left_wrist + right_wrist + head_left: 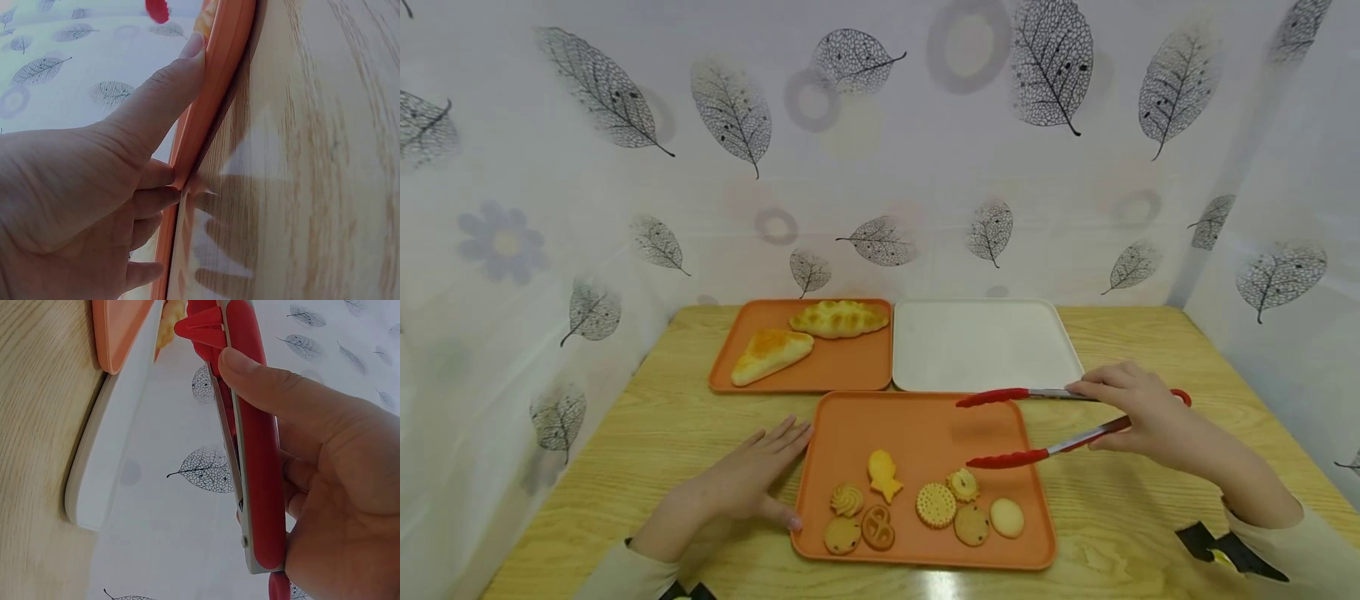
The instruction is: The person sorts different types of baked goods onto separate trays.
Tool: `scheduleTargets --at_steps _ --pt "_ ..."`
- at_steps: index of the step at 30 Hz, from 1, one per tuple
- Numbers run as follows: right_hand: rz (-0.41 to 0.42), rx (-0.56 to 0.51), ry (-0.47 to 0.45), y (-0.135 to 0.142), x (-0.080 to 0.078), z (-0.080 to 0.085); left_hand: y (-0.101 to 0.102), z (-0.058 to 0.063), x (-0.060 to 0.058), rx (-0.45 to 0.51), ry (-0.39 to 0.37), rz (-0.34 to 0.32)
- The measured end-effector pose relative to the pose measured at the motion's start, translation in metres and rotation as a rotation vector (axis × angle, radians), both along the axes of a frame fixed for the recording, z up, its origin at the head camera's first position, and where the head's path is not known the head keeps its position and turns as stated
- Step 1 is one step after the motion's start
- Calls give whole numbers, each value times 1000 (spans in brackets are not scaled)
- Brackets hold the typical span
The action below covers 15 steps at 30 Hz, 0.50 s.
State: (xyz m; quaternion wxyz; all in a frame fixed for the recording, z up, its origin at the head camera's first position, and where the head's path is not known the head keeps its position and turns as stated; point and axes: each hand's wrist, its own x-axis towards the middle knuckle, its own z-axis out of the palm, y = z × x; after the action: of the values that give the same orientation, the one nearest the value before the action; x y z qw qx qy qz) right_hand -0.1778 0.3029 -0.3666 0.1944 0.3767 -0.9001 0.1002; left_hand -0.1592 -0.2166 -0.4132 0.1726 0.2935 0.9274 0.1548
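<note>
In the head view my left hand lies against the left edge of the near orange tray, its fingers straight. The left wrist view shows the thumb touching that rim. My right hand grips a pair of red-and-silver tongs, whose arms stand apart above the tray's right part. On this tray are a yellow fish-shaped cookie, a swirl cookie, a pretzel cookie, a round scalloped cookie, a plain round cookie and several others.
Behind, at left, another orange tray bears a triangular bread and a braided bread. Beside it is a white tray. A wooden table carries everything, with a leaf-printed curtain around it.
</note>
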Motion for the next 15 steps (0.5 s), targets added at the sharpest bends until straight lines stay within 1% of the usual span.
scheduleTargets --at_steps 7,11,15 --pt "43 23 4 3 3 -5 0 -1 0 3 -2 -3" --pt "41 45 -18 0 4 -7 0 -1 0 0 -6 -1" --pt "42 68 -16 -4 4 -7 0 -1 1 -2 -10 -1"
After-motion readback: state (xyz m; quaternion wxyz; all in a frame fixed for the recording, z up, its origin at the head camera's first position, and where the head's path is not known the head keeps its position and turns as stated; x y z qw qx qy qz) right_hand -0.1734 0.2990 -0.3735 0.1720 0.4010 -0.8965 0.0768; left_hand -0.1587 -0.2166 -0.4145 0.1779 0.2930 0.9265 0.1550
